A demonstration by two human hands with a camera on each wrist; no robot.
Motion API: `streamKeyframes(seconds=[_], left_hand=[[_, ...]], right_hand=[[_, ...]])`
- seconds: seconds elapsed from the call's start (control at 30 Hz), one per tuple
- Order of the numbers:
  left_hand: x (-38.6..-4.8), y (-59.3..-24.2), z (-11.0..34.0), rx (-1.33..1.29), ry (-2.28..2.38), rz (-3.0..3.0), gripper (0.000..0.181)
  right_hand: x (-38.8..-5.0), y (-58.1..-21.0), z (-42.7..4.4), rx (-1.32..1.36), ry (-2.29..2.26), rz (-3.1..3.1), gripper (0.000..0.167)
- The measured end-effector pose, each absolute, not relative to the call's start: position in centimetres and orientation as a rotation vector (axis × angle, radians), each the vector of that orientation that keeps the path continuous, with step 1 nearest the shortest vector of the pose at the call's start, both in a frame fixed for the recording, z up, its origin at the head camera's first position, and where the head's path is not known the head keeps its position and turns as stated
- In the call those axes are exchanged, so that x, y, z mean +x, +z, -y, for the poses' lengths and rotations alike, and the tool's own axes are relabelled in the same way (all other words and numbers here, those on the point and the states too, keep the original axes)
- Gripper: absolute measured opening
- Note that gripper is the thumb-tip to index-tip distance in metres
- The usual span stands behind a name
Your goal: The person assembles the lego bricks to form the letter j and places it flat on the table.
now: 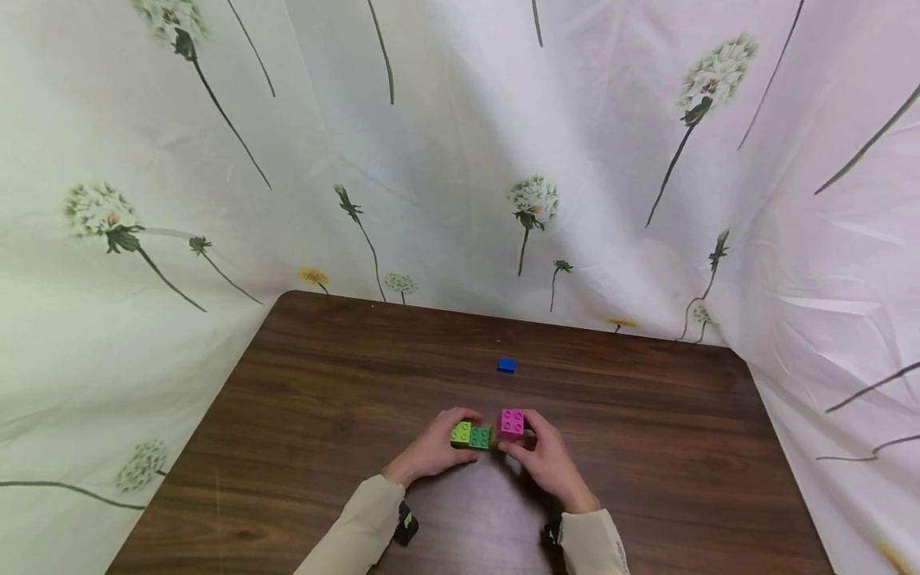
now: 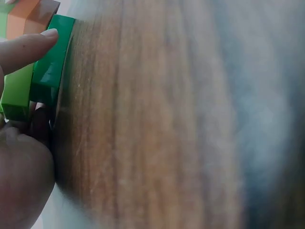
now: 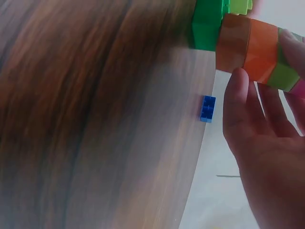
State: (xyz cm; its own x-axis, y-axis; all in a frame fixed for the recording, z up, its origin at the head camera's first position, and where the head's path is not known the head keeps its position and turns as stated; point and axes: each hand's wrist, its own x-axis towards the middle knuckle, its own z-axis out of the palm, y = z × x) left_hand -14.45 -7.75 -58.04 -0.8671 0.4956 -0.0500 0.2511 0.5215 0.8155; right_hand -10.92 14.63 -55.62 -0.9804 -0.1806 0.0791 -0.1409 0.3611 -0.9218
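Observation:
My left hand (image 1: 434,447) pinches a lime brick (image 1: 461,433) and a dark green brick (image 1: 480,438) between thumb and fingers. Lower than the lime brick, the green one (image 2: 53,62) is close to the tabletop. On the other side my right hand (image 1: 549,459) holds a tower of bricks with a pink brick (image 1: 512,423) on top. In the right wrist view the tower also has a brown brick (image 3: 232,43), an orange brick (image 3: 261,52) and a light green brick (image 3: 281,74). Its brown end is right beside the green brick; whether they are joined I cannot tell.
A small blue brick (image 1: 506,365) lies alone on the dark wooden table (image 1: 345,351), beyond both hands. Behind the table hangs a white cloth (image 1: 446,184) printed with dandelions. Black wrist devices show below both sleeves.

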Motion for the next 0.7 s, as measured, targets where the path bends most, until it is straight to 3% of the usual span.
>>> streamKeyframes(seconds=[0.7], left_hand=[[-14.4,-58.3,7.7,0.654,1.23,-2.507,0.038]], right_hand=[[-11.8,-54.5,-14.3,-0.511,-1.223,-2.807,0.027]])
